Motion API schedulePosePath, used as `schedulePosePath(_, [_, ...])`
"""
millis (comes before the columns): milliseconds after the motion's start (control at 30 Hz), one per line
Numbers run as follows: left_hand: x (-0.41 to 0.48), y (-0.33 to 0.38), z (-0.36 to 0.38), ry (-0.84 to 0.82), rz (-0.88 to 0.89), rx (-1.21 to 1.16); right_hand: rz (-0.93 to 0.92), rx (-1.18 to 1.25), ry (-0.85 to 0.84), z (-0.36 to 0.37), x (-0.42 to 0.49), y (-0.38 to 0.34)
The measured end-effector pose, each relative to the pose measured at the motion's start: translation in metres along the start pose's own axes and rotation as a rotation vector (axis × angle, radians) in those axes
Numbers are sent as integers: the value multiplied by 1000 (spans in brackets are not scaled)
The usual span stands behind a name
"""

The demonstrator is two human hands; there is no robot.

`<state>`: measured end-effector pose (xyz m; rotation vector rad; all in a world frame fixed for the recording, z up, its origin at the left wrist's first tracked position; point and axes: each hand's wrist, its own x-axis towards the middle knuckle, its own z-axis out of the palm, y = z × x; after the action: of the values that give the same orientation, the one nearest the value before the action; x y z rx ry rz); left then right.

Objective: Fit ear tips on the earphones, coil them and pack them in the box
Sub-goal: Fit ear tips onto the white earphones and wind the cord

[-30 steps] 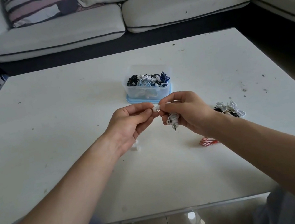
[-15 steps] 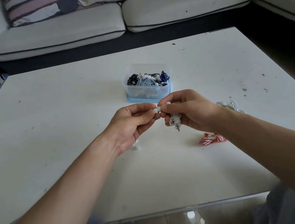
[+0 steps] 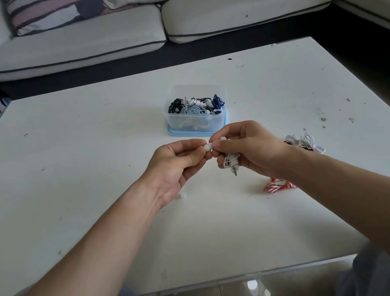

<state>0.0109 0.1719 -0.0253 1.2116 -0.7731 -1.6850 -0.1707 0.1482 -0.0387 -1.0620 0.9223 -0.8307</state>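
Note:
My left hand (image 3: 179,168) pinches a small white ear tip (image 3: 207,147) between thumb and forefinger. It meets my right hand (image 3: 248,150), which grips a bundled white earphone (image 3: 231,161); the jack plug hangs below the fist. Both hands hover above the white table (image 3: 88,165), just in front of the clear plastic box (image 3: 197,119). The box stands on its blue lid and holds several coiled earphones in black, white and blue. More white ear tips (image 3: 181,196) lie on the table under my left wrist, mostly hidden.
A red-and-white striped earphone (image 3: 279,185) lies on the table below my right wrist. A tangle of white and black earphones (image 3: 304,143) lies to the right of it. A white sofa (image 3: 155,22) runs behind the table.
Both hands have lifted slightly and stayed joined at the ear tip. My right forearm shifted, uncovering more of the red-and-white earphone.

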Motion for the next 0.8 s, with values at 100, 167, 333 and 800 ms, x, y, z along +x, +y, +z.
schedulePosePath(100, [0,-1,0,6,-5,11,-12,-38,8,0,0,1])
schedulePosePath(167, [0,-1,0,-1,-9,-4,3,-15,3,-1,1,0])
schedulePosePath(333, [0,1,0,-30,-11,-4,48,54,-69,-5,0,-3])
schedulePosePath(800, [2,-3,0,-1,19,-19,-17,8,8,2,-3,-2])
